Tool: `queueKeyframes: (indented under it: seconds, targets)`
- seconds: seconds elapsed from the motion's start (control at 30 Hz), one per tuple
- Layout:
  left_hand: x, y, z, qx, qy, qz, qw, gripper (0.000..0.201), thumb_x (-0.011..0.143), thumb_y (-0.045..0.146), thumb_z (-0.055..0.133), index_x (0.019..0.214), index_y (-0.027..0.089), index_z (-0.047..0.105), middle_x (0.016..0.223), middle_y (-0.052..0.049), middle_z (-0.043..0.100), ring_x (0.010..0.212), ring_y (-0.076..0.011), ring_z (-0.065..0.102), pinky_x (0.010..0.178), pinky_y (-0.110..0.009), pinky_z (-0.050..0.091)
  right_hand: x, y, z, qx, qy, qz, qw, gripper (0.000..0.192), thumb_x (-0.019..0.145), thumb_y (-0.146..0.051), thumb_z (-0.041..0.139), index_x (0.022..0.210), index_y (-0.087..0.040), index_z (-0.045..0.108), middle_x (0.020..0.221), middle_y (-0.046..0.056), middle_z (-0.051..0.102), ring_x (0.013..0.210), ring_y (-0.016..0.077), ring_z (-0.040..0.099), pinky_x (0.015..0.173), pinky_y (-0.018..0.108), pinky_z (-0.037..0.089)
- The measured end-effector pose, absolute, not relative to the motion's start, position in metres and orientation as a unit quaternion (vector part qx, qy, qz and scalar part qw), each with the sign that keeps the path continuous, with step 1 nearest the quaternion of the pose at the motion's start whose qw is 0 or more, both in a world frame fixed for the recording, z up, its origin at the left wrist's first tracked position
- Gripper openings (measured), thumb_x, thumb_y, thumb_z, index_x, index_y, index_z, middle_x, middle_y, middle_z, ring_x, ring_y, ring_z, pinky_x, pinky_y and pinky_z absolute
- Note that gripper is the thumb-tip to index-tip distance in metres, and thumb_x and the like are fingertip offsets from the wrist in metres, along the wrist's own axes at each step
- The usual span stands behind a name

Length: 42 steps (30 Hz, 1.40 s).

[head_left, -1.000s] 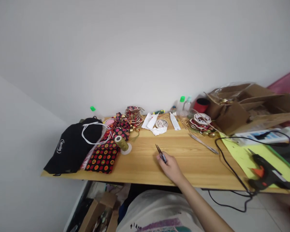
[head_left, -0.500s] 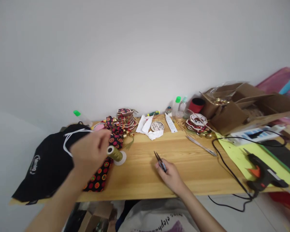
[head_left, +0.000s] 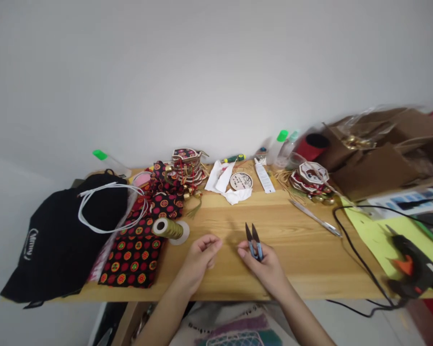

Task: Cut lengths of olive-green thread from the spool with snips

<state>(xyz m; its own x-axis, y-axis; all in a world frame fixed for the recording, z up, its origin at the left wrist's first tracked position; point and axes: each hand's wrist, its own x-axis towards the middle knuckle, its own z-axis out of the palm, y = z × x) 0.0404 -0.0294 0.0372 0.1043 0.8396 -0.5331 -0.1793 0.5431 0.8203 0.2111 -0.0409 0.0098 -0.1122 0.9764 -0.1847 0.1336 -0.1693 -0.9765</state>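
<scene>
My right hand (head_left: 269, 266) rests on the wooden table (head_left: 303, 259) and grips small blue-handled thread snips (head_left: 253, 238), blades pointing away from me and slightly apart. My left hand (head_left: 200, 254) hovers just left of it, thumb and fingers pinched together; whether a thread runs between them is too fine to see. A spool of gold thread (head_left: 168, 228) lies on its side a little left of that hand, at the edge of a black cloth with red and green dots (head_left: 137, 250).
A black bag with white cord (head_left: 65, 235) fills the left end. Along the wall lie stacked ornaments (head_left: 187, 166), white paper, glue bottles and cardboard boxes (head_left: 378, 163). A metal tool (head_left: 315, 218), black cable (head_left: 353, 245) and glue gun (head_left: 414, 271) sit at right.
My left hand came into view, reached to the spool, then drew back to the right beside the snips with fingers pinched. My right hand lifted the snips' blades more upright.
</scene>
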Motion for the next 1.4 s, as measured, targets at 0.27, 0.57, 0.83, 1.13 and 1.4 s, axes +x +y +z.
queueKeyframes:
  seconds: [0.27, 0.57, 0.83, 1.13, 1.4]
  targets:
    - [0.0393, -0.0317, 0.0283, 0.432, 0.604, 0.341, 0.576, 0.027, 0.067, 0.041, 0.063, 0.067, 0.015, 0.057, 0.056, 0.005, 0.045, 0.054, -0.0067, 0.038, 0.053, -0.02, 0.03, 0.2044, -0.0385, 0.0082, -0.543, -0.519, 0.539, 0.38, 0.028, 0.075, -0.041, 0.059, 0.081, -0.014, 0.065, 0.052, -0.005, 0.042, 0.046, 0.0074, 0.033, 0.045, 0.02, 0.029]
    - [0.0416, -0.0286, 0.0308, 0.477, 0.599, 0.303, 0.567, 0.023, 0.07, 0.039, 0.057, 0.066, 0.017, 0.054, 0.055, 0.005, 0.043, 0.055, -0.0082, 0.037, 0.054, -0.021, 0.03, 0.2052, -0.0366, 0.0057, -0.532, -0.573, 0.509, 0.358, 0.019, 0.076, -0.033, 0.059, 0.084, -0.016, 0.064, 0.051, -0.006, 0.041, 0.047, 0.0083, 0.038, 0.048, 0.021, 0.035]
    - [0.0417, -0.0283, 0.0299, 0.475, 0.6, 0.299, 0.57, 0.022, 0.07, 0.038, 0.057, 0.067, 0.016, 0.054, 0.058, 0.005, 0.045, 0.057, -0.0085, 0.039, 0.056, -0.021, 0.032, 0.205, -0.0373, 0.0047, -0.537, -0.569, 0.509, 0.359, 0.021, 0.077, -0.036, 0.06, 0.083, -0.016, 0.063, 0.051, -0.005, 0.042, 0.046, 0.0085, 0.038, 0.046, 0.021, 0.034]
    - [0.0405, -0.0291, 0.0274, 0.478, 0.599, 0.3, 0.568, 0.022, 0.07, 0.039, 0.058, 0.068, 0.016, 0.055, 0.057, 0.005, 0.045, 0.056, -0.0086, 0.039, 0.056, -0.021, 0.032, 0.2066, -0.0375, 0.008, -0.529, -0.575, 0.522, 0.342, 0.021, 0.082, -0.037, 0.053, 0.078, -0.017, 0.058, 0.057, -0.002, 0.05, 0.05, 0.0091, 0.043, 0.047, 0.02, 0.035]
    - [0.0414, -0.0302, 0.0274, 0.475, 0.602, 0.306, 0.564, 0.023, 0.07, 0.039, 0.059, 0.068, 0.016, 0.056, 0.059, 0.004, 0.047, 0.058, -0.0091, 0.041, 0.057, -0.021, 0.034, 0.208, -0.0378, 0.0126, -0.517, -0.583, 0.527, 0.34, 0.021, 0.083, -0.037, 0.052, 0.077, -0.018, 0.054, 0.061, -0.002, 0.051, 0.053, 0.0092, 0.044, 0.048, 0.019, 0.035]
